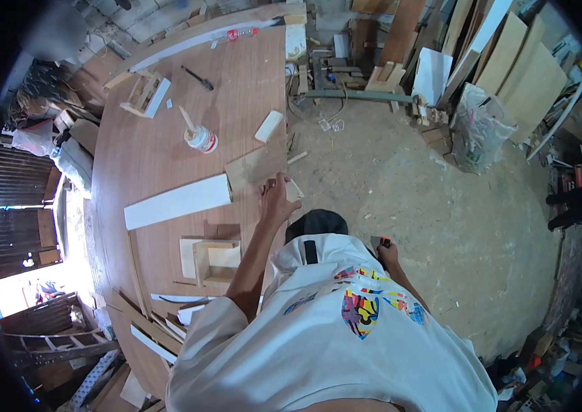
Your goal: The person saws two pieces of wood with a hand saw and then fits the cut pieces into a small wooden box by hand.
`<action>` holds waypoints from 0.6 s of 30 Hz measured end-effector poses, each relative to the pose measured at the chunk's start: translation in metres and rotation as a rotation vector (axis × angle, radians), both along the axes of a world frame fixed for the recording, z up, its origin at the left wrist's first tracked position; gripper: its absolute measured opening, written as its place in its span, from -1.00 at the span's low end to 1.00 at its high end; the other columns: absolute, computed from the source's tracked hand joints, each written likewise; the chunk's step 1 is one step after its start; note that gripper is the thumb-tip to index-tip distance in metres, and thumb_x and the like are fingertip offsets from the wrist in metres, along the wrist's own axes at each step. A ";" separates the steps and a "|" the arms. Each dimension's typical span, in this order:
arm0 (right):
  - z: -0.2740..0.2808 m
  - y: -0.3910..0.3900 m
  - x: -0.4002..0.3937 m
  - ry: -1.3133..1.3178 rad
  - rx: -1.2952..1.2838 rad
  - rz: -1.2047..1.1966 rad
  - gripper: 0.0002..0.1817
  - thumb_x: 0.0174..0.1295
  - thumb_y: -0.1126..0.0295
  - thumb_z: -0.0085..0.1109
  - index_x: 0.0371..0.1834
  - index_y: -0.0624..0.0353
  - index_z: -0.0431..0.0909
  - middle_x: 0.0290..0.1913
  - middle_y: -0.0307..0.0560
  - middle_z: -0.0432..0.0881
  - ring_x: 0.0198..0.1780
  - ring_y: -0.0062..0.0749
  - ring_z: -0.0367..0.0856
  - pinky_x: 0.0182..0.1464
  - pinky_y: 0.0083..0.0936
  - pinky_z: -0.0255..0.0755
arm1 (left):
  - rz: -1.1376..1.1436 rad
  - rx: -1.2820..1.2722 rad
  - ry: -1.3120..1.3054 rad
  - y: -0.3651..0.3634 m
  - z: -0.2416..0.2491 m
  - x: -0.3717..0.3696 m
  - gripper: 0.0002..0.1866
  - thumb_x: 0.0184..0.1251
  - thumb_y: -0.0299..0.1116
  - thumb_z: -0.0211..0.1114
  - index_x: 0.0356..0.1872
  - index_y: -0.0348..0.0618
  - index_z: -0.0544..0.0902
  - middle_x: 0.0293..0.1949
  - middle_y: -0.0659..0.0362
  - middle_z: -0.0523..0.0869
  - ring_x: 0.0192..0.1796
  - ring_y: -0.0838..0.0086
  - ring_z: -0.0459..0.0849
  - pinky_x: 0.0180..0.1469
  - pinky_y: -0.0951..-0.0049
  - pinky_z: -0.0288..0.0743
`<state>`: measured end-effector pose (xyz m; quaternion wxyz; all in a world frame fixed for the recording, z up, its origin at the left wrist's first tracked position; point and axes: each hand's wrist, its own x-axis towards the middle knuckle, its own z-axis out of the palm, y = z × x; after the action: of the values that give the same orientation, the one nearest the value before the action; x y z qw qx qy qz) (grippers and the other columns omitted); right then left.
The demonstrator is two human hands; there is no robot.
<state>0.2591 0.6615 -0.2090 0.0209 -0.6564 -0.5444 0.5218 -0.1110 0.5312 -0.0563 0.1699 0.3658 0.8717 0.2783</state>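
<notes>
My left hand [276, 200] is at the right edge of the brown table [160, 151], its thumb and fingers closed round a small pale wood piece [295, 188]. Away from the table, low on the right, my right hand [388, 253] grips a tool with an orange and black handle [385, 242]; a flat grey part shows beside it. A long white board [178, 202] lies left of my left hand. Farther up stand a white jar [202, 140] with a stick in it and a short white block [268, 126].
A wooden box-like frame [214, 262] sits near my left forearm. Another small frame [147, 95], a dark tool [199, 78] and a bottle [241, 33] are farther up the table. A plastic bag [481, 130] and leaning boards [524, 75] stand at the upper right.
</notes>
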 end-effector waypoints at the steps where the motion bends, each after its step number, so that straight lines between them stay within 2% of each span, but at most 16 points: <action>1: 0.004 0.002 -0.002 0.012 -0.049 0.016 -0.74 -0.08 0.40 0.17 -0.29 0.29 0.54 -0.57 -0.13 0.55 -0.59 -0.42 0.49 -0.51 -0.42 0.39 | -0.053 -0.070 -0.019 -0.010 -0.019 -0.001 -0.29 -0.30 -0.33 0.52 -0.04 -0.04 0.30 -0.16 -0.01 0.56 0.09 0.08 0.46 0.17 0.11 0.20; 3: 0.022 -0.001 -0.009 0.066 0.031 0.037 -0.72 -0.06 0.42 0.18 -0.23 0.25 0.48 -0.60 -0.17 0.51 -0.59 -0.45 0.48 -0.52 -0.44 0.38 | -0.107 -0.152 -0.054 -0.029 -0.047 0.002 -0.28 -0.31 -0.34 0.52 -0.03 -0.03 0.31 -0.14 0.00 0.55 0.11 0.08 0.44 0.17 0.10 0.19; 5: 0.023 0.001 -0.015 0.142 -0.013 0.038 -0.71 0.00 0.42 0.18 -0.19 0.24 0.44 -0.62 -0.19 0.46 -0.65 -0.44 0.44 -0.58 -0.44 0.37 | -0.202 -0.168 -0.113 -0.043 -0.068 0.005 -0.31 -0.29 -0.39 0.49 -0.02 -0.04 0.33 -0.03 0.06 0.53 0.14 0.10 0.42 0.17 0.12 0.30; 7: 0.028 0.005 -0.022 0.214 -0.054 0.031 -0.71 0.07 0.41 0.19 -0.16 0.24 0.40 -0.65 -0.22 0.41 -0.71 -0.44 0.41 -0.64 -0.43 0.35 | -0.220 -0.161 -0.134 -0.052 -0.082 0.009 -0.30 -0.29 -0.37 0.50 -0.01 -0.03 0.33 -0.02 0.05 0.52 0.14 0.10 0.42 0.18 0.11 0.25; 9: 0.069 0.008 -0.046 0.278 -0.262 0.063 -0.75 0.18 0.34 0.19 -0.19 0.21 0.39 -0.63 -0.21 0.43 -0.71 -0.48 0.41 -0.66 -0.48 0.34 | -0.241 -0.148 -0.155 -0.054 -0.092 0.015 -0.28 -0.30 -0.35 0.51 0.01 -0.02 0.34 0.00 0.03 0.50 0.13 0.09 0.42 0.19 0.10 0.19; 12: 0.117 0.001 -0.089 0.296 -0.266 0.060 -0.77 0.27 0.28 0.16 -0.21 0.19 0.39 -0.64 -0.21 0.43 -0.73 -0.53 0.40 -0.69 -0.53 0.32 | -0.213 -0.096 -0.178 -0.055 -0.093 0.019 -0.31 -0.25 -0.36 0.47 0.03 -0.02 0.36 0.06 0.07 0.49 0.16 0.13 0.39 0.22 0.09 0.18; 14: 0.136 -0.005 -0.113 0.321 -0.277 0.072 -0.78 0.27 0.28 0.15 -0.22 0.18 0.38 -0.64 -0.21 0.43 -0.73 -0.53 0.39 -0.70 -0.53 0.32 | -0.191 0.045 -0.149 -0.052 -0.078 0.018 -0.44 -0.12 -0.36 0.40 0.01 -0.03 0.42 0.09 0.10 0.48 0.21 0.17 0.35 0.26 0.08 0.16; 15: 0.143 -0.007 -0.123 0.358 -0.281 0.087 -0.78 0.28 0.29 0.14 -0.23 0.17 0.37 -0.64 -0.21 0.43 -0.74 -0.53 0.39 -0.70 -0.54 0.31 | -0.193 0.040 -0.157 -0.050 -0.079 0.017 -0.44 -0.12 -0.36 0.40 0.01 -0.03 0.42 0.09 0.10 0.48 0.21 0.17 0.35 0.26 0.08 0.16; 17: 0.152 -0.011 -0.144 0.410 -0.311 0.100 -0.80 0.29 0.30 0.13 -0.25 0.16 0.35 -0.65 -0.21 0.42 -0.74 -0.54 0.39 -0.70 -0.54 0.31 | -0.095 -0.008 0.036 -0.047 -0.086 0.012 -0.61 -0.01 -0.36 0.31 -0.09 -0.07 0.48 0.07 0.08 0.48 0.22 0.15 0.34 0.27 0.08 0.16; 18: 0.158 -0.013 -0.154 0.470 -0.334 0.116 -0.81 0.29 0.32 0.11 -0.26 0.14 0.33 -0.65 -0.22 0.40 -0.74 -0.54 0.38 -0.70 -0.55 0.30 | -0.038 0.008 0.100 -0.045 -0.100 0.010 -0.69 0.09 -0.35 0.23 -0.09 -0.07 0.53 0.13 0.07 0.48 0.29 0.15 0.31 0.32 0.07 0.12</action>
<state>0.1049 0.6485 -0.0512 0.0082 -0.4798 -0.4679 0.7422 -0.1010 0.4860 -0.1560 0.1300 0.3962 0.8709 0.2600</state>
